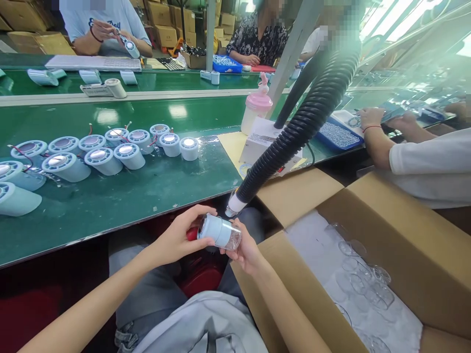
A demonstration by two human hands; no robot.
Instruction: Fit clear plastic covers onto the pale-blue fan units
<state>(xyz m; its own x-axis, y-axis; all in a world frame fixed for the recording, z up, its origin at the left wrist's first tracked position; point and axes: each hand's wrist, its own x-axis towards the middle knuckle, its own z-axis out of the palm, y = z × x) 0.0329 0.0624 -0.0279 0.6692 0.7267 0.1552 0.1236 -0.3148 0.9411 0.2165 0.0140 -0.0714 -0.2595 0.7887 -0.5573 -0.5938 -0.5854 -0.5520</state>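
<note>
A small pale-blue cylinder [215, 230] with a clear plastic cup [231, 239] fitted on its right end was held over the person's lap, just below the near edge of the green table [147, 191]. It was gripped between both hands and lay nearly level, tilted slightly down to the right. The left hand [180, 238] was curled around the blue end, with the thumb pressed under it and the fingers [198, 212] arched over the top. The right hand [245, 250] was closed on the clear end from below and behind, its fingertips touching the cup. A red object was partly hidden behind the left hand; what it was could not be told.

Just above the cylinder, the white tip of a black ribbed hose [305, 122] was hung, pointed down at it and almost touching. To the right, an open cardboard box [405, 255] was set, lined with white sheet and filled with more clear cups [362, 279]. On the table to the left, rows of similar blue cylinders [103, 157] with shiny tops were laid out, some with red wires. A pink-capped bottle [256, 110] was stood farther back. At the far right, another person's hands [371, 117] were seen over a blue tray [336, 135], and at the far side other people were seated.
</note>
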